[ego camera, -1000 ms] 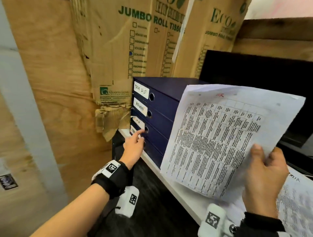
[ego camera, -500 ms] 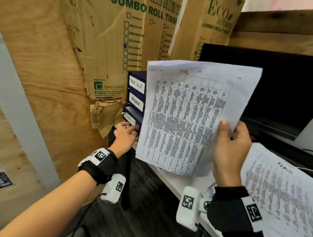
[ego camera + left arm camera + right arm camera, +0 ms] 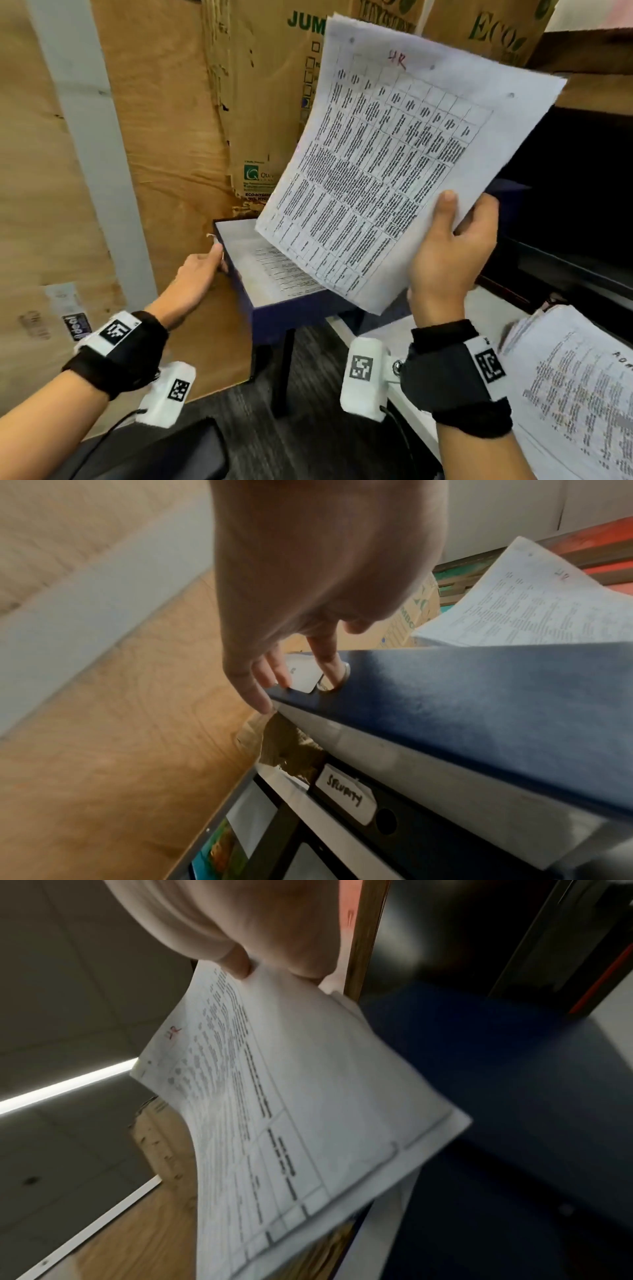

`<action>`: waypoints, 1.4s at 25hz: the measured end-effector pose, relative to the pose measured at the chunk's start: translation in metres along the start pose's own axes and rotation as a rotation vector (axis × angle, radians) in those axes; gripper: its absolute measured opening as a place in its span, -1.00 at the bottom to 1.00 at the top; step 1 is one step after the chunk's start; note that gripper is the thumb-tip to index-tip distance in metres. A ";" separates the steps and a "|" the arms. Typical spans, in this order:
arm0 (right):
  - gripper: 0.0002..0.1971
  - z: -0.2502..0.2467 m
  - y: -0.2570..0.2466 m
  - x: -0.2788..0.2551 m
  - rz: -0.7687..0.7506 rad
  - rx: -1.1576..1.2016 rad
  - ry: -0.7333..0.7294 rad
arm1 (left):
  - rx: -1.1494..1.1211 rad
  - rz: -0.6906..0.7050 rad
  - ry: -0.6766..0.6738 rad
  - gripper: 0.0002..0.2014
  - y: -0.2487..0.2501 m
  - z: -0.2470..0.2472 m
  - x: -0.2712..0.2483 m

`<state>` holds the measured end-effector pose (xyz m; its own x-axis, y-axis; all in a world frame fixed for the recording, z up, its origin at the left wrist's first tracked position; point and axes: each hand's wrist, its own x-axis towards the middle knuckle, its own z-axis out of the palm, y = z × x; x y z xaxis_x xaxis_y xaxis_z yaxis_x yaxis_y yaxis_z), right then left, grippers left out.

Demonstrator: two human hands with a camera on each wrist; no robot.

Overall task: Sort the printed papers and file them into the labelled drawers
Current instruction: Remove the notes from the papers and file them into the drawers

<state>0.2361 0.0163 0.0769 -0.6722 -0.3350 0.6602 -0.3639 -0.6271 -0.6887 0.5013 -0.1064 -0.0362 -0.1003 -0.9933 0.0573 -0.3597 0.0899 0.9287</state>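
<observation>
My left hand [image 3: 197, 270] grips the front of the pulled-out drawer [image 3: 274, 308], a finger hooked in its pull hole, and printed sheets already lie inside. My right hand [image 3: 448, 253] pinches the paper [image 3: 394, 164] marked HR above it, not yet filed. More papers [image 3: 575, 394] wait on the table [image 3: 387, 334].

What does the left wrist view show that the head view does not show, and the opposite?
Only the left wrist view shows a finger of the left hand hooked in the round pull hole of the open drawer, and below it a lower drawer label, handwritten and hard to read.

Only the head view shows the printed sheet inside the drawer, the right hand gripping the held paper by its lower edge, and another paper stack on the table.

Both show the left hand at the drawer front and the held paper with red writing on top.
</observation>
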 end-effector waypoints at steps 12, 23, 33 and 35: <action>-0.56 0.087 0.007 -0.052 0.494 0.090 -0.228 | -0.331 0.169 -0.049 -0.62 0.056 -0.027 -0.033; -0.83 0.056 0.011 -0.058 0.937 -0.352 -1.031 | -0.365 -0.033 0.044 -0.84 0.066 -0.072 -0.032; -0.77 0.033 0.038 -0.032 1.125 0.095 -0.420 | -0.585 -0.130 -0.079 -0.42 0.082 -0.050 -0.025; -0.79 0.032 0.039 -0.030 1.111 0.137 -0.364 | -0.472 -0.093 -0.092 -0.44 0.086 -0.041 -0.025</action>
<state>0.2628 -0.0206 0.0393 -0.3447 -0.9125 -0.2201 0.3931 0.0726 -0.9166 0.5109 -0.0765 0.0576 -0.1774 -0.9830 -0.0466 0.0870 -0.0629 0.9942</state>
